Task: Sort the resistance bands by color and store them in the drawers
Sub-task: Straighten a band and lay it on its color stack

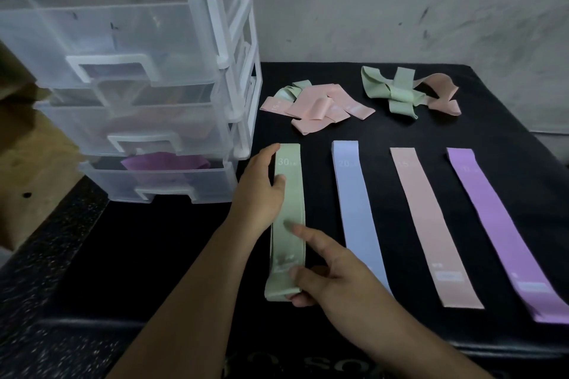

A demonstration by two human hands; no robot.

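**Both hands on the green band, squaring it up at the head of the row**

The right fingertips (292,296) were curled under the near, folded end of the green band (294,203) with the thumb closing on it from above. The forefinger lay stretched out flat on the band's face further up. This looked like a hold to keep the layers stacked while the end was lifted or tidied. The right hand (332,277) held nothing else.

The left hand (258,194) took the far half. Its thumb pressed on the face below the printed "30" and its forefinger lay along the left edge near the top corner, a narrow grip on that edge. Whether the other fingers reached beneath, I cannot tell.

The band lay lengthwise on the black mat (154,255), leftmost of four flat strips and nearest the drawer unit (138,71). It was pale sage, matte, doubled into a flat loop, and slightly smudged near the near end.

To its right, each apart from the next, lay the blue band (354,209), the pink band (428,218) and the purple band (498,224), probably one lane per colour.

Behind them sat a mostly pink heap (317,108) and a green-and-pink tangle (400,92), both unsorted. The bottom drawer (160,184) stood pulled out with purple material inside.
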